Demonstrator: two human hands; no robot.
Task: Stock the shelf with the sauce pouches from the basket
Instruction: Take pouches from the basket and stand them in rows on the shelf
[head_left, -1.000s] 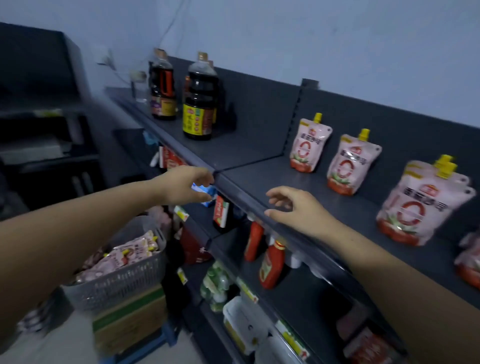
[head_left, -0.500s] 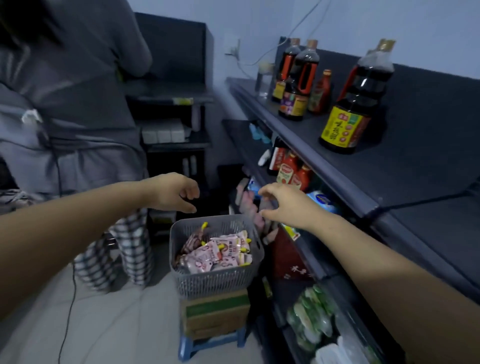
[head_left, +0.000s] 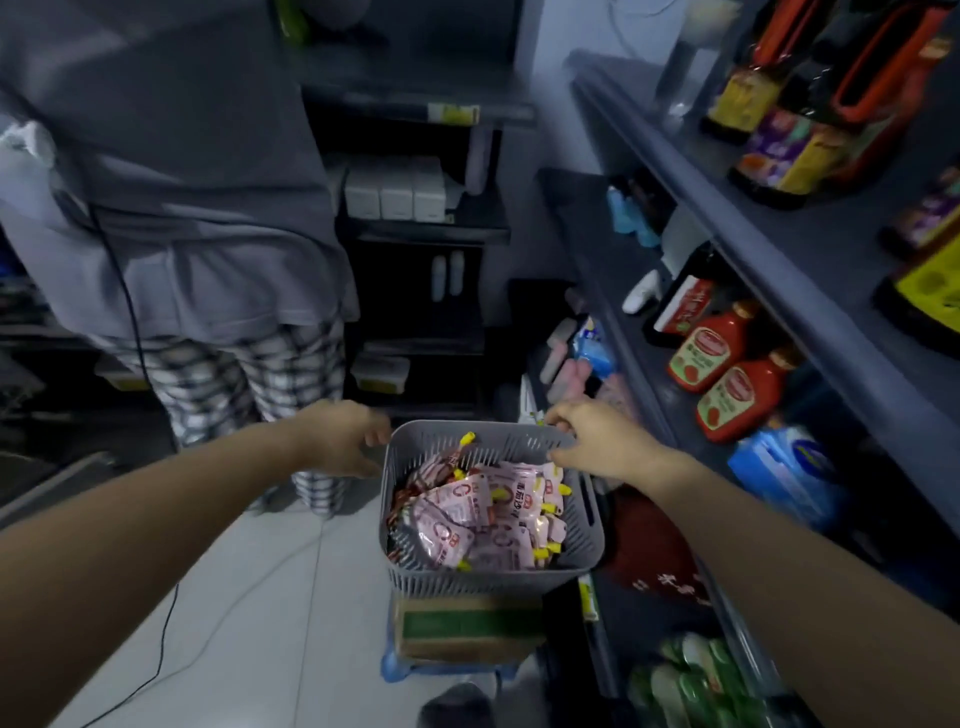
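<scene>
- The grey plastic basket sits on a cardboard box, and the box rests on a blue stool.
- The sauce pouches lie heaped inside the basket: pink and white packs with yellow caps, pointing in different directions. One cap sticks up near the basket's far wall.
- The left hand hovers just beside the basket's far left corner. Its fingers are loosely curled and hold nothing. Whether they touch the rim cannot be told.
- The right hand is over the basket's far right corner. Its thumb and fingers are curved and apart, with nothing between them. The fingertips are at the rim, but contact is unclear.
- The shelf runs along the right of the basket in dark tiers that rise above it.
- Two red ketchup bottles stand on a tier to the right of the basket, a little higher than its rim.
- Dark bottles with yellow and purple labels stand on the top tier, well above and to the right of the basket.
- A person in a grey top and checked trousers stands beyond the basket to its left, facing away.
- A thin cable trails across the pale floor to the left of the basket.
</scene>
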